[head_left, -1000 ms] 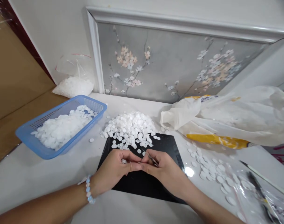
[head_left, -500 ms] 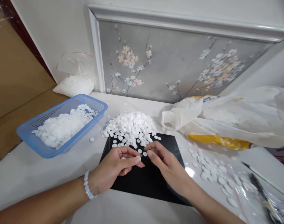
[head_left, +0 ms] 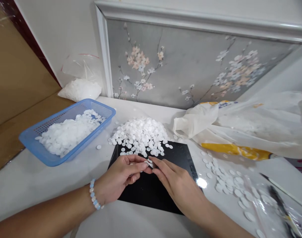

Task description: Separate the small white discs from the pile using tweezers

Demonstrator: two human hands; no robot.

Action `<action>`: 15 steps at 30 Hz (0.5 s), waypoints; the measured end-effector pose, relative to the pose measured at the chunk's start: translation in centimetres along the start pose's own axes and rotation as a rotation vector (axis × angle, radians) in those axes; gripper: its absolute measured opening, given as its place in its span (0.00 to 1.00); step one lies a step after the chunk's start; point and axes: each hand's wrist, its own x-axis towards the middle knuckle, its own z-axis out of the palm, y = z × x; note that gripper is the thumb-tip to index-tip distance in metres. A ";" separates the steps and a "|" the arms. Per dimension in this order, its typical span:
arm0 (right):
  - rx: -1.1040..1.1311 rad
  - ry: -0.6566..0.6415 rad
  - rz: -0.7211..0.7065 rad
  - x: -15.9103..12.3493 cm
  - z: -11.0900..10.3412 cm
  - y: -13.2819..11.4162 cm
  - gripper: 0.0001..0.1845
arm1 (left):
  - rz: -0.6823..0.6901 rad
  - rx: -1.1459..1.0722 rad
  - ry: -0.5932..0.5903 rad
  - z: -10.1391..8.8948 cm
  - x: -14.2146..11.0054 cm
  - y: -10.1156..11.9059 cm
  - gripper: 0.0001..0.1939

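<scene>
Where both hands meet over black mat (head_left: 151, 191): L hand (head_left: 121, 177) & R hand (head_left: 177, 185) pinching small white disc (head_left: 149, 163) between fingertips; disc pile (head_left: 141, 135) just beyond, nearer L.

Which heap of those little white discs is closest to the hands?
The loose pile at the far edge of the black mat, just beyond both hands' fingertips. The discs in the blue basket lie off left; the scattered discs lie off right.

Pen (head_left: 281, 206) blurred behind plastic
</scene>
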 end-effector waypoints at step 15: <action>-0.150 0.058 -0.072 -0.2 0.7 0.2 0.23 | 0.000 0.028 -0.019 0.1 -0.2 0.0 0.11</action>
